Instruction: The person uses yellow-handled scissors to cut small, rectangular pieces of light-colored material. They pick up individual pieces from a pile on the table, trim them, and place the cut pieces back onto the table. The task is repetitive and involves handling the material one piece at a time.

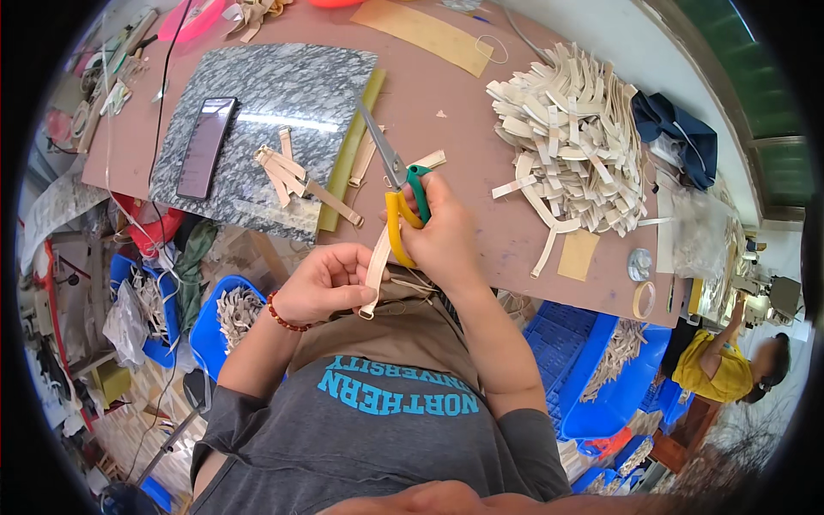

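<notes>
My left hand (333, 287) pinches a short cream strap (377, 273) that has a small metal ring at its lower end. Scissors (401, 209) with one yellow and one green handle are gripped in my right hand (445, 236), blades parted slightly and pointing away from me. The strap's upper part runs up behind the yellow handle. On the marbled slab (257, 77) to the left lies a little bunch of similar straps (283, 172). A big heap of pale straps (571, 137) covers the table's right side.
A phone (207, 148) rests on the slab. Tape rolls (644, 299) sit near the right table edge, beside a clear plastic bag (704, 227). Blue crates (631, 378) with straps stand below the table on both sides. At far right is another person in yellow (714, 367).
</notes>
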`<state>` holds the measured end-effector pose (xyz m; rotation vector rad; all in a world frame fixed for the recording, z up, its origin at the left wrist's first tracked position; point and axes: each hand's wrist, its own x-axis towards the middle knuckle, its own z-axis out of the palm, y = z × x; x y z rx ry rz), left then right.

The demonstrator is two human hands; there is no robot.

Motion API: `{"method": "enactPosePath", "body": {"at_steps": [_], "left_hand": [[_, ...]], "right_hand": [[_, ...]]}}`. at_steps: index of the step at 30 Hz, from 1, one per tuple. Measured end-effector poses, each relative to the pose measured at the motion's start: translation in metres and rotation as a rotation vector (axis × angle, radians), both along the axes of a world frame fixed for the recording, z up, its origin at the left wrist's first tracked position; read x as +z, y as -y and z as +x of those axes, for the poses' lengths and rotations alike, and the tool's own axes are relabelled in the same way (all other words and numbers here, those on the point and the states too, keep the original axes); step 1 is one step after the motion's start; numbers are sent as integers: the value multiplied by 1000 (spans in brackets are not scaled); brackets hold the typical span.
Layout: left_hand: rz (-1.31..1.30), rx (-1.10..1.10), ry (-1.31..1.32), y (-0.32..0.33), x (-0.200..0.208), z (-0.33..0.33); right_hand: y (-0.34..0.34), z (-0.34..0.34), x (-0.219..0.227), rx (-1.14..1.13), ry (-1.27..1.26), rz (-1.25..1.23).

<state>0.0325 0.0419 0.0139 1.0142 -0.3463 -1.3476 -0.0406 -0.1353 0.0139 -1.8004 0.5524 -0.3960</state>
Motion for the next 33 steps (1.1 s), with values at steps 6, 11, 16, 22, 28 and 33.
{"method": "enactPosePath", "body": {"at_steps": [6,11,16,22,28,33], "left_hand": [[-34,-24,-43,1,-8,4],[148,23,288,10,-25,-1],[183,-65,547,6,-36,-5],[209,-81,560,3,-34,-3],[246,-168,802,5,-17,-5],[254,-222,897,8,-8,-5]], "right_hand": [[5,-3,-4,-50,-5,-34],[42,-44,-24,-14,-52,-229],[32,-116,-1,143,-382,885],[24,-160,-32,587,-358,508],[7,-142,-39,544,-459,200],[-2,-121,-40,455,-425,139]]}}
